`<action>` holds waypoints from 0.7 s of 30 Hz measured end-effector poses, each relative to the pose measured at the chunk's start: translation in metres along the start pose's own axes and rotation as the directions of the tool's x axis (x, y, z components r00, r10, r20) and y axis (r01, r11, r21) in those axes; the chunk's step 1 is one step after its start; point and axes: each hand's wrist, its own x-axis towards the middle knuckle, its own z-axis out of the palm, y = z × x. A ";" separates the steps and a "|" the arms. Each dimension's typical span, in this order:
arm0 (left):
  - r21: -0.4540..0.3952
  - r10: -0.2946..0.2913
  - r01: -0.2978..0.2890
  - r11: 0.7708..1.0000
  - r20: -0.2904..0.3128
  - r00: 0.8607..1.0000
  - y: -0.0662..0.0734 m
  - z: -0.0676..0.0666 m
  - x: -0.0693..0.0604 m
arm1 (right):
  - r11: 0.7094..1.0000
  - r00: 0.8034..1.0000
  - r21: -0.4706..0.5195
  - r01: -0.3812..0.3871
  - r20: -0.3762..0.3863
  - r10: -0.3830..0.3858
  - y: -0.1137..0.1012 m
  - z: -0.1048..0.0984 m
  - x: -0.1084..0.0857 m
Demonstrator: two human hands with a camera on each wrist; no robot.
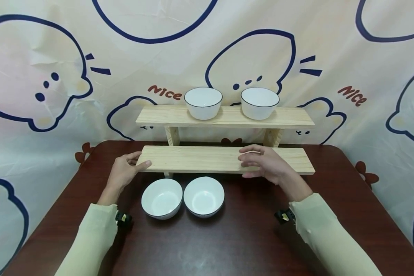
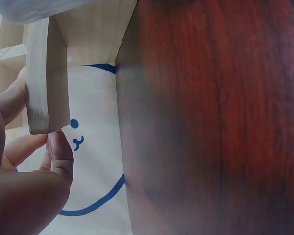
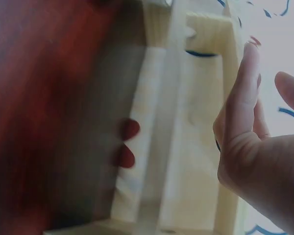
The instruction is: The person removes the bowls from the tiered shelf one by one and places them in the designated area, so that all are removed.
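A two-tier wooden shelf [image 1: 189,159] stands on the table. My left hand [image 1: 122,172] grips the left end of its lower board, the thumb near the front corner; in the left wrist view the fingertips [image 2: 62,152] touch the end of that board [image 2: 46,83]. Over the right part of the same board is my right hand [image 1: 262,163], fingers spread and relaxed, holding nothing. The right wrist view shows this hand [image 3: 255,142] apart from the wood, blurred. Two white bowls with dark rims, one left [image 1: 202,102] and one right [image 1: 260,102], sit on the upper board.
Two more white bowls, a left one [image 1: 162,199] and a right one [image 1: 204,197], stand side by side on the dark red-brown table [image 1: 207,245], in front of the shelf. Behind hangs a pale curtain [image 1: 179,65] with blue cartoon outlines.
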 end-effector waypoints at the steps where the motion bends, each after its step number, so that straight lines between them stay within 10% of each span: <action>1: -0.002 -0.002 0.002 1.000 0.001 1.000 0.000 0.000 0.000 | 1.000 1.000 0.008 0.010 -0.011 -0.010 -0.003 -0.003 -0.001; 21: -0.011 0.006 -0.006 1.000 -0.012 1.000 0.000 0.001 0.000 | 0.995 0.988 0.014 0.097 -0.124 -0.094 -0.043 -0.045 -0.008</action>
